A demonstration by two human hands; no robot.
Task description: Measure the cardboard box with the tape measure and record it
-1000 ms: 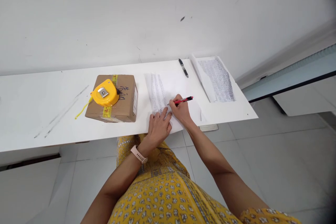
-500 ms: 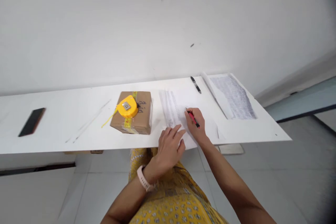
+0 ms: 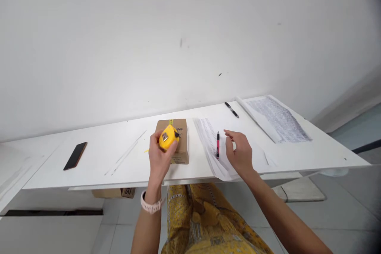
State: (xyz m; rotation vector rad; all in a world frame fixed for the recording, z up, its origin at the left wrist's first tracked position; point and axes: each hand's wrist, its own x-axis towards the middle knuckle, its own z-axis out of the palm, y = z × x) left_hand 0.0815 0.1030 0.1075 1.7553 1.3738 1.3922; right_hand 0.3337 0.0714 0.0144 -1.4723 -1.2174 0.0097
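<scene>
We're at a long white table [image 3: 104, 158] vs. a bare white wall [image 3: 119, 47], tiled floor [image 3: 342, 214] below. Our left hand [image 3: 157, 162] is clamped round the yellow tape measure [image 3: 166, 138], held at the box [image 3: 181, 149] (touching it or not, can't tell). Our right hand [image 3: 241, 156] hangs empty, fingers apart, over the papers [image 3: 208, 135], with the red pen [image 3: 218, 145] just left of it. A phone [image 3: 75, 155] lies well left; black pen [image 3: 231, 110] & more sheets [image 3: 279, 119] are far right. The near edge crosses by both wrists; there's open room btw. phone and box.

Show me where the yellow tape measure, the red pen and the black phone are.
yellow tape measure [image 3: 166, 139]: head view, middle of its case.
red pen [image 3: 218, 145]: head view, middle of its barrel.
black phone [image 3: 75, 155]: head view, centre of its screen.
</scene>
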